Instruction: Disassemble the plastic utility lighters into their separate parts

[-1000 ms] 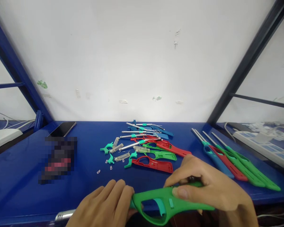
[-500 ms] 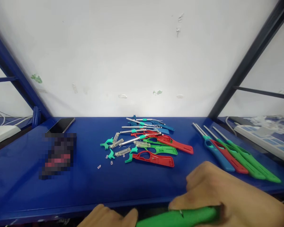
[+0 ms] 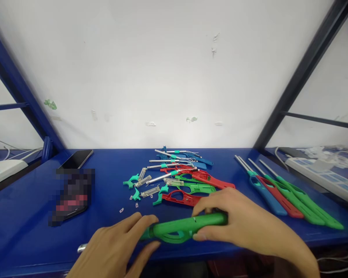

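A green long-necked gas lighter lies across both hands, held level above the front of the blue table. Around its teal collar and neck closes my left hand, and the silver nozzle tip pokes out to the left. My right hand grips the handle end between thumb and fingers. Behind the hands lie loose lighter parts: a red handle shell, a green shell, teal triggers, clear fuel tanks and metal nozzle rods.
At the right, several whole lighters lie side by side, including a blue one. A phone and a pixelated item are at the left. Power strips and cables flank the table, with a white wall behind.
Both hands have risen from below the table's front edge, bringing the green lighter up and further into view. The view has tilted slightly upward. The parts on the table look unmoved.
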`<state>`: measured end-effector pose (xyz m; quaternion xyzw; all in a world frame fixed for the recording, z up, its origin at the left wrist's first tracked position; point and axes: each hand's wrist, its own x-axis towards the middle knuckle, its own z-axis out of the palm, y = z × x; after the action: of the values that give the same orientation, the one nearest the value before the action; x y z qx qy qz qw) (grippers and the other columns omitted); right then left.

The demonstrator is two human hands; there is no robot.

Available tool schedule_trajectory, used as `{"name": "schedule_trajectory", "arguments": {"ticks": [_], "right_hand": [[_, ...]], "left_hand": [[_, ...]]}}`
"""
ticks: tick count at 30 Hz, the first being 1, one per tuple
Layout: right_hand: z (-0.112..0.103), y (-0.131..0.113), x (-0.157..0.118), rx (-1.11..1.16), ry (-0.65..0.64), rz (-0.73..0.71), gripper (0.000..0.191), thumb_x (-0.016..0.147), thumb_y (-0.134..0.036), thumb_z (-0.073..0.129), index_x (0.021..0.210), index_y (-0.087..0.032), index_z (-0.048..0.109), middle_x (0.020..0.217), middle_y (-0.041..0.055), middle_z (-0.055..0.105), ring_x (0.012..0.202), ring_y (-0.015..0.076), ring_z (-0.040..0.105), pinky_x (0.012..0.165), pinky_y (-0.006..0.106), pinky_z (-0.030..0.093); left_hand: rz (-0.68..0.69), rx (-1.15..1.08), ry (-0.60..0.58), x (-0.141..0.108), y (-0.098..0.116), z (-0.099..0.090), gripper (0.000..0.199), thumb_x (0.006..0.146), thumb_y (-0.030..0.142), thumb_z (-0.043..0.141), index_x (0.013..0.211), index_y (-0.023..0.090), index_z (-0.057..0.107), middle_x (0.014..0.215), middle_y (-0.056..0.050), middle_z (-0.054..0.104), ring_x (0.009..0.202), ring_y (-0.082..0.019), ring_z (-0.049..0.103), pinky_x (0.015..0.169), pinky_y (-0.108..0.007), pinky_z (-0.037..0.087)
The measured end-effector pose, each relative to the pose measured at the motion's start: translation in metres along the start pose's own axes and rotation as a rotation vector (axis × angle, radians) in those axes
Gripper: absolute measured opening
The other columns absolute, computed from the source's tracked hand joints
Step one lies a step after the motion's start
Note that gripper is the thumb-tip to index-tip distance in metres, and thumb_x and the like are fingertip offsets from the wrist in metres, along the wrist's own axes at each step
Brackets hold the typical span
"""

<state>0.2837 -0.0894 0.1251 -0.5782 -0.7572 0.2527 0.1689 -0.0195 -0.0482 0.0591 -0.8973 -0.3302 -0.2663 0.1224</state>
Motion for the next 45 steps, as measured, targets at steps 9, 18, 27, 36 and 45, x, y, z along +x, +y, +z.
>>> {"name": "schedule_trajectory", "arguments": {"ticks": [9, 18, 27, 36, 45], "right_hand": [[0.009, 0.005, 0.001, -0.038, -0.055, 0.103, 0.033, 0.088, -0.051, 0.085, 0.117, -0.036, 0.080, 0.111, -0.0007, 0.080, 0.098, 0.0258, 0.070, 0.080, 0.033, 0.043], [0.023, 0.010, 0.014, -0.106, -0.108, 0.153, 0.032, 0.079, -0.042, 0.092, 0.102, -0.030, 0.073, 0.100, -0.0020, 0.074, 0.094, 0.0238, 0.066, 0.073, 0.031, 0.038], [0.024, 0.009, 0.016, -0.125, -0.118, 0.162, 0.034, 0.077, -0.038, 0.093, 0.100, -0.028, 0.070, 0.100, -0.0019, 0.073, 0.093, 0.0223, 0.064, 0.071, 0.030, 0.037], [0.025, 0.011, 0.017, -0.102, -0.107, 0.146, 0.040, 0.074, -0.032, 0.097, 0.099, -0.027, 0.067, 0.099, -0.0049, 0.070, 0.091, 0.0199, 0.062, 0.070, 0.029, 0.036], [0.029, 0.009, 0.014, -0.086, -0.099, 0.144, 0.036, 0.081, -0.028, 0.092, 0.105, -0.028, 0.065, 0.108, -0.0028, 0.070, 0.100, 0.0235, 0.065, 0.079, 0.031, 0.040]], "left_hand": [[0.028, -0.103, -0.231, 0.000, 0.001, 0.013, 0.038, 0.105, 0.017, 0.048, 0.134, 0.033, 0.068, 0.126, -0.002, 0.078, 0.100, -0.020, 0.080, 0.079, -0.026, 0.064], [0.089, -0.036, -0.402, 0.004, 0.009, 0.022, 0.060, 0.090, -0.005, 0.045, 0.131, 0.032, 0.070, 0.122, -0.004, 0.076, 0.105, -0.026, 0.079, 0.090, -0.042, 0.066], [0.169, 0.160, -0.320, 0.009, 0.026, 0.016, 0.059, 0.088, -0.008, 0.039, 0.131, 0.021, 0.068, 0.130, -0.011, 0.074, 0.105, -0.027, 0.077, 0.087, -0.039, 0.064], [0.198, 0.178, -0.301, -0.001, 0.025, 0.045, 0.055, 0.095, -0.002, 0.037, 0.140, 0.018, 0.063, 0.133, -0.015, 0.073, 0.119, -0.030, 0.073, 0.097, -0.047, 0.062], [0.118, 0.122, -0.326, -0.003, 0.029, 0.041, 0.058, 0.094, -0.001, 0.043, 0.146, 0.018, 0.056, 0.138, -0.015, 0.071, 0.130, -0.029, 0.069, 0.107, -0.044, 0.058]]}}
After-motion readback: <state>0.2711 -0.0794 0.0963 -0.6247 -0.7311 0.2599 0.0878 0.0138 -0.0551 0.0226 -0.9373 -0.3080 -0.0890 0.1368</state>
